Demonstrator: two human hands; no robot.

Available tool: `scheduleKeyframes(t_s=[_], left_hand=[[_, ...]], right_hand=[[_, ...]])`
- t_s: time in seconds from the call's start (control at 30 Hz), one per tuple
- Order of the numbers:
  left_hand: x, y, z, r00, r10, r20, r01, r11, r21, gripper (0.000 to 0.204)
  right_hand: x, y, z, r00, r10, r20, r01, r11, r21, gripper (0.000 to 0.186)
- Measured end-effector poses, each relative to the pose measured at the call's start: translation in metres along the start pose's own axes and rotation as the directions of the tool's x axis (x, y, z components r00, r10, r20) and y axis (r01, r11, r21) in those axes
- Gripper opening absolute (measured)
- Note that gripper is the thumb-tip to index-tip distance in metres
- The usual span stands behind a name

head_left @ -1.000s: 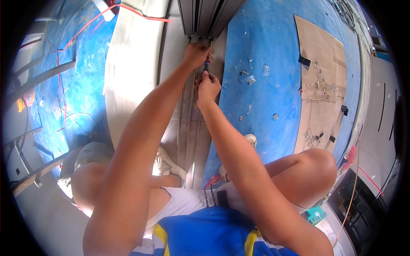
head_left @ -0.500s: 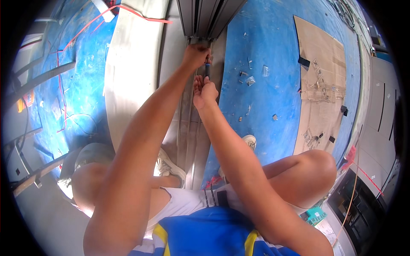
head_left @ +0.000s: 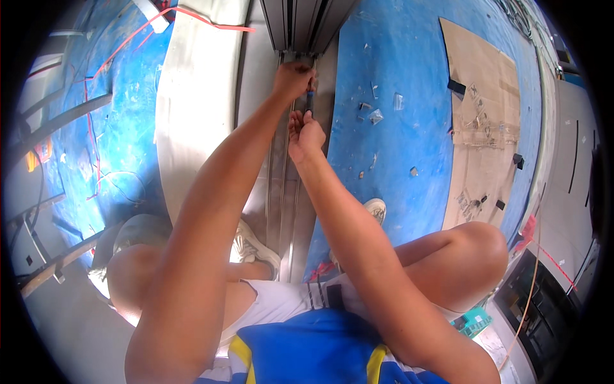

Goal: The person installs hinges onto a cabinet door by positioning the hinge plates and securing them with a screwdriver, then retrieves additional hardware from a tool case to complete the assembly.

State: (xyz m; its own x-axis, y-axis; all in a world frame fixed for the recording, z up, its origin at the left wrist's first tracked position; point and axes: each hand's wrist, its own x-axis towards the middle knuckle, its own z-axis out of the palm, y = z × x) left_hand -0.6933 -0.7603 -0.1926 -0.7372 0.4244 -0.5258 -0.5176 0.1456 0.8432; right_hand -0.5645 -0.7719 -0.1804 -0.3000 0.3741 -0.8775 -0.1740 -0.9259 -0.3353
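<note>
A slim screwdriver (head_left: 310, 102) with a dark handle and a blue band lies in line with the metal rails between my legs. My left hand (head_left: 293, 79) is closed around its far end, just below the grey profiled metal column (head_left: 300, 25); the fingers hide its tip. Nearer to me, my right hand (head_left: 307, 136) pinches the handle's near end with the thumb, its other fingers curled to the left. Beneath both hands run long thin metal rails (head_left: 282, 211) in a floor track that meets the column's base.
Left of the track lies a pale board (head_left: 195, 102); blue sheeting (head_left: 396, 51) covers the floor on both sides. Small plastic scraps (head_left: 376, 116) and a flat cardboard sheet (head_left: 483, 96) lie to the right. A red strap (head_left: 211, 23) crosses the upper left. My shoes (head_left: 256, 246) flank the rails.
Both hands stay on the screwdriver, with only a very slight shift in their pose. The column and floor have shifted slightly in the picture.
</note>
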Motion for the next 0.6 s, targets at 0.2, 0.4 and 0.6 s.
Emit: scheduleKeyframes(t_s=[0.2,0.4,0.6], left_hand=[[-0.0027,0.0053,0.0054,1.000,-0.009,-0.001,0.009,0.999,0.032,0.014],[0.0033,-0.0026,-0.0009,1.000,0.013,0.004,-0.013,0.999,0.047,0.015],[0.0037,-0.0034,-0.0011,1.000,0.015,-0.001,-0.015,0.999,0.033,0.015]], right_hand=[[0.0056,-0.0027,-0.0058,0.999,0.003,0.039,-0.003,1.000,0.006,0.021],[0.0024,0.0018,-0.0031,0.999,0.019,0.029,-0.020,0.999,0.034,0.020],[0.0044,0.0030,-0.0049,0.999,-0.003,0.050,0.002,0.999,0.035,0.020]])
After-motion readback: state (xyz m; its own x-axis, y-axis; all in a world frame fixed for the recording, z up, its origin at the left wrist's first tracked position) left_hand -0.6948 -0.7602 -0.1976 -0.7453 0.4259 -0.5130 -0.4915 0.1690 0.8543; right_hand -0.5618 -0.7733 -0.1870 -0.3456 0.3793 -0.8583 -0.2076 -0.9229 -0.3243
